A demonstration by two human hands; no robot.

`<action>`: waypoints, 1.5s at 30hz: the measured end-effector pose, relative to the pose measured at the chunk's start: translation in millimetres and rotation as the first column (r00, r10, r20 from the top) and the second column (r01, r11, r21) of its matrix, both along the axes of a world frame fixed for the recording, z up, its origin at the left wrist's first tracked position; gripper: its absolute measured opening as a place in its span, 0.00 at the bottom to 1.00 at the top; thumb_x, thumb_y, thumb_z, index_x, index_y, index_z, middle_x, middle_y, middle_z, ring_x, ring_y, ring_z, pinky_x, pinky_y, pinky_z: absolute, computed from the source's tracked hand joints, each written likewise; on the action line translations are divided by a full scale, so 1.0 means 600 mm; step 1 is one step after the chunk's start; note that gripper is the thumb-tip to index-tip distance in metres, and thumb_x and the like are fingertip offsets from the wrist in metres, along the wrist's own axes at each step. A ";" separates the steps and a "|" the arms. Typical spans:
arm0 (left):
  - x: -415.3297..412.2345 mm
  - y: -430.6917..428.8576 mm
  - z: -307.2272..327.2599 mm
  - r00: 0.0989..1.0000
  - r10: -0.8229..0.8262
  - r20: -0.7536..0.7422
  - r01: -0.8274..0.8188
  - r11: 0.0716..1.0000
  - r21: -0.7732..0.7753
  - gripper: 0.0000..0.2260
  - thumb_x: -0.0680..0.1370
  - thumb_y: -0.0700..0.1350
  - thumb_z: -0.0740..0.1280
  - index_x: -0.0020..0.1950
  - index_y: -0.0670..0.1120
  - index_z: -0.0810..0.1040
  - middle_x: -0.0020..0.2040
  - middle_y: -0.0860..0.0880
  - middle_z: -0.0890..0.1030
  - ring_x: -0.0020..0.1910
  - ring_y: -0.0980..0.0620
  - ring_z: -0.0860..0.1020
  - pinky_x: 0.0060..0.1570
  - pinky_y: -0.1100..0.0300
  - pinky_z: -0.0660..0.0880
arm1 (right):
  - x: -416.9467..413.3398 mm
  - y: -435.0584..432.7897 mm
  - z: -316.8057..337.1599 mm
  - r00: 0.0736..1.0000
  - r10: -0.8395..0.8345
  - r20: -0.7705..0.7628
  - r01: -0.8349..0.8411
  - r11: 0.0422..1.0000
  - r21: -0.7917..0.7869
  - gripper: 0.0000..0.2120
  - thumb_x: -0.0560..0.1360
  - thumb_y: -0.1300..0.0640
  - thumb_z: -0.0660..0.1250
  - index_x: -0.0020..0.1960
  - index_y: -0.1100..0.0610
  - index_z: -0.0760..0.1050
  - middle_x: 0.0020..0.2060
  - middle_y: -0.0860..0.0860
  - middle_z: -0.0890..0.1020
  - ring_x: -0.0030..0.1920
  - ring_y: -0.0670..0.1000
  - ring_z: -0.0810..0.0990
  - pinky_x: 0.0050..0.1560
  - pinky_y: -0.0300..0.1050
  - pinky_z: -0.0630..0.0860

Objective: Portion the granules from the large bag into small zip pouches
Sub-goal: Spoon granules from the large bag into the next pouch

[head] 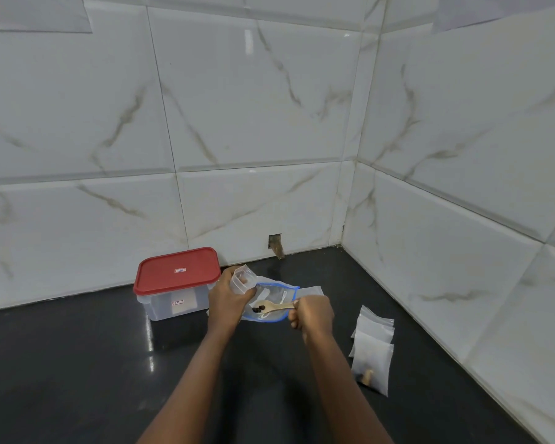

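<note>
Left hand (228, 299) grips crinkly clear pouch (242, 278) near glossy countertop's (77, 363) back edge. Right hand (313, 314) grips wooden spoon (271, 306), apparently dark granules (257, 309) aboard, over half-hidden blue-rimmed bag (274, 291).

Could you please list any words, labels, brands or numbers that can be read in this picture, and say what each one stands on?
No text here can be read.
The lid sticker on the red lid: red and white, too small and blurred to read.
The front sticker on the clear container: likewise too blurred.
The large bag and small pouches: no print visible.
</note>
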State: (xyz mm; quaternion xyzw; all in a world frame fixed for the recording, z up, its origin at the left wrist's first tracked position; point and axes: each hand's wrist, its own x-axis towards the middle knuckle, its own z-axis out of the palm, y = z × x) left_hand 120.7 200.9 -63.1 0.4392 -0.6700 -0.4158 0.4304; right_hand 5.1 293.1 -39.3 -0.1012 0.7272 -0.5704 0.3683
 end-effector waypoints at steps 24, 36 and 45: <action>0.006 0.002 -0.019 0.995 -0.094 0.027 0.092 0.994 0.063 0.29 0.67 0.39 0.76 0.65 0.45 0.69 0.60 0.46 0.76 0.58 0.47 0.75 0.48 0.62 0.72 | 0.011 0.014 0.108 0.786 0.263 -0.560 -0.299 0.954 0.029 0.10 0.78 0.65 0.61 0.53 0.61 0.81 0.35 0.53 0.79 0.28 0.44 0.75 0.26 0.31 0.72; 0.012 -0.003 -0.009 0.997 -0.037 -0.063 0.040 0.997 0.059 0.24 0.69 0.37 0.73 0.63 0.46 0.71 0.57 0.45 0.77 0.56 0.45 0.76 0.49 0.57 0.75 | 0.016 0.028 0.126 0.652 0.256 -0.714 -0.202 0.966 0.161 0.14 0.76 0.63 0.59 0.54 0.58 0.82 0.48 0.56 0.83 0.47 0.55 0.82 0.49 0.45 0.78; 0.030 -0.004 0.004 0.991 0.007 -0.136 -0.007 1.000 0.001 0.18 0.69 0.34 0.71 0.55 0.48 0.74 0.46 0.51 0.79 0.44 0.55 0.76 0.37 0.76 0.70 | 0.051 -0.042 0.045 0.700 0.456 -0.550 -0.277 0.883 0.379 0.14 0.78 0.63 0.57 0.59 0.64 0.76 0.57 0.59 0.79 0.56 0.56 0.79 0.44 0.43 0.71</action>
